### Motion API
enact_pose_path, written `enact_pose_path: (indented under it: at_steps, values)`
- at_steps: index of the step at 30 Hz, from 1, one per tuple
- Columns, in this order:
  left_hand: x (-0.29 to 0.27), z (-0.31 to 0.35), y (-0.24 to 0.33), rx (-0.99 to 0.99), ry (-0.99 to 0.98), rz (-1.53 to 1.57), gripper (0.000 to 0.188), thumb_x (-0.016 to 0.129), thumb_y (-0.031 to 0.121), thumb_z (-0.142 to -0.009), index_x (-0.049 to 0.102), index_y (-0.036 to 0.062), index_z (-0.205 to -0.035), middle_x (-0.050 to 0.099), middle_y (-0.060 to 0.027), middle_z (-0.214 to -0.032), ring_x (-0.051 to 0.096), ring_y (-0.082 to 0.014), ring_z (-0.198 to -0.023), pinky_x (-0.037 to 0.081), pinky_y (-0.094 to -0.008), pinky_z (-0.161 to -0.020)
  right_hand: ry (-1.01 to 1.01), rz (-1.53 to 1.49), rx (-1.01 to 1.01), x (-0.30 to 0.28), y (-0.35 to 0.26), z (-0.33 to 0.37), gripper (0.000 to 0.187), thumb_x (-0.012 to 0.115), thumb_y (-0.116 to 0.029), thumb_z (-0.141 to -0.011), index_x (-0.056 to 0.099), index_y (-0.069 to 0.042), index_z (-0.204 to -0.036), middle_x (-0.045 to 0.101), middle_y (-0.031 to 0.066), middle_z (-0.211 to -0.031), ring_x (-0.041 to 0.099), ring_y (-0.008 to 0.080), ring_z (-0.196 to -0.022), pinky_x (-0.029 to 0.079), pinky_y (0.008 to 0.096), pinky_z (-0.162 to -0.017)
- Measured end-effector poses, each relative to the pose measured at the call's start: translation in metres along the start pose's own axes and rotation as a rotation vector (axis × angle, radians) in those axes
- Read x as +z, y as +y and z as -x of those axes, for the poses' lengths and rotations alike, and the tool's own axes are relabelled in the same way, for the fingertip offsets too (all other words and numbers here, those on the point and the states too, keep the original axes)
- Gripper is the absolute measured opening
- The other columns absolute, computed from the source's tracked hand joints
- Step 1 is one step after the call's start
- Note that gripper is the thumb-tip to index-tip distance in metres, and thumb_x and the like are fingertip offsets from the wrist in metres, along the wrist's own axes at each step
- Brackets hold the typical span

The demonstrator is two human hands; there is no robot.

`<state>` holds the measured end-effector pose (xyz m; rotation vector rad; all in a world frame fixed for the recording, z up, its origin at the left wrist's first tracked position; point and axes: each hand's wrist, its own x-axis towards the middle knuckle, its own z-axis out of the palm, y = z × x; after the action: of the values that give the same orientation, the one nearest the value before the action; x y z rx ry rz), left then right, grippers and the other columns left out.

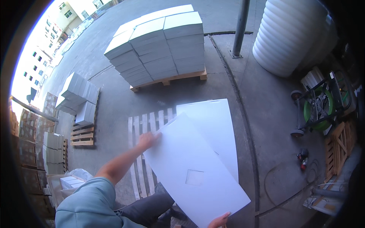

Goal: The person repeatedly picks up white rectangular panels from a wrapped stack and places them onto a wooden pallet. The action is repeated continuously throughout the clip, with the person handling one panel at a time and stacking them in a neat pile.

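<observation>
A large white flat sheet (pixel 182 148) is tilted at an angle in front of me, with a small square outline in its lower part. My left hand (pixel 147 141) grips its upper left edge, fingers out of sight behind it. At the lower right edge, my right hand (pixel 219 221) is closed on the same sheet; only part of that hand shows. Partly covered by the held sheet, another white sheet (pixel 225 133) lies farther off to the right. A pale slatted pallet (pixel 138 155) is on the floor left of both.
Ahead, a wooden pallet (pixel 167 81) bears a tall block of stacked white sheets (pixel 152 41). White boxes (pixel 84 93) stand on a pallet at the left. A metal post (pixel 241 30), a big white foam roll (pixel 283 36) and a green-wheeled cart (pixel 318 104) are to the right.
</observation>
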<state>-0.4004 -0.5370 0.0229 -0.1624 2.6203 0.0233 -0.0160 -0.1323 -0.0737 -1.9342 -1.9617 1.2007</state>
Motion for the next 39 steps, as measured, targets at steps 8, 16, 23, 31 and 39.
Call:
enact_pose_path:
  at_steps: [8,16,23,31,39]
  values:
    - [0.014,-0.035,-0.037,-0.129,-0.499,0.794,0.069,0.043,0.057,-0.094,0.050,-0.0009,-0.131,0.054,-0.0203,-0.125,0.057,-0.0333,-0.109,0.046,-0.0464,-0.093,-0.063,-0.003,0.079,-0.010,-0.019,-0.008,0.065,0.045,-0.046,-0.097,0.061,0.016,-0.093,0.066,0.0229,-0.085,0.064,0.0311,-0.075,0.052,0.0386,-0.067]
    - [0.043,-0.057,-0.044,-0.153,-0.505,0.950,0.078,0.039,0.064,-0.091,0.050,-0.0029,-0.130,0.056,-0.0183,-0.123,0.054,-0.0290,-0.112,0.042,-0.0421,-0.097,-0.212,-0.290,0.093,-0.012,-0.007,-0.014,0.067,0.046,-0.049,-0.095,0.052,0.015,-0.116,0.060,0.0212,-0.112,0.061,0.0285,-0.097,0.049,0.0381,-0.082]
    - [0.030,-0.035,-0.031,-0.086,-0.383,0.751,0.096,0.032,0.079,-0.083,0.053,-0.0030,-0.128,0.058,-0.0175,-0.120,0.057,-0.0264,-0.109,0.044,-0.0390,-0.096,-0.309,-0.406,0.112,-0.013,0.009,-0.026,0.075,0.044,-0.057,-0.093,0.049,0.009,-0.128,0.055,0.0137,-0.128,0.052,0.0216,-0.116,0.039,0.0307,-0.099]
    - [0.054,0.006,-0.083,0.078,-0.590,0.757,0.089,0.018,0.069,-0.091,0.040,-0.0039,-0.138,0.053,-0.0177,-0.127,0.052,-0.0274,-0.116,0.041,-0.0385,-0.100,-0.376,-0.057,0.234,-0.060,0.020,-0.021,0.086,0.045,-0.067,-0.088,0.054,0.011,-0.123,0.056,0.0219,-0.127,0.052,0.0285,-0.120,0.039,0.0327,-0.099]
    - [-0.012,0.141,-0.057,0.023,-0.663,0.443,0.084,0.021,0.064,-0.095,0.043,-0.0065,-0.135,0.054,-0.0193,-0.126,0.053,-0.0286,-0.115,0.040,-0.0382,-0.100,-0.425,0.006,0.355,-0.145,0.118,0.082,0.089,0.041,-0.071,-0.086,0.054,0.008,-0.123,0.059,0.0209,-0.124,0.054,0.0292,-0.117,0.042,0.0347,-0.097]
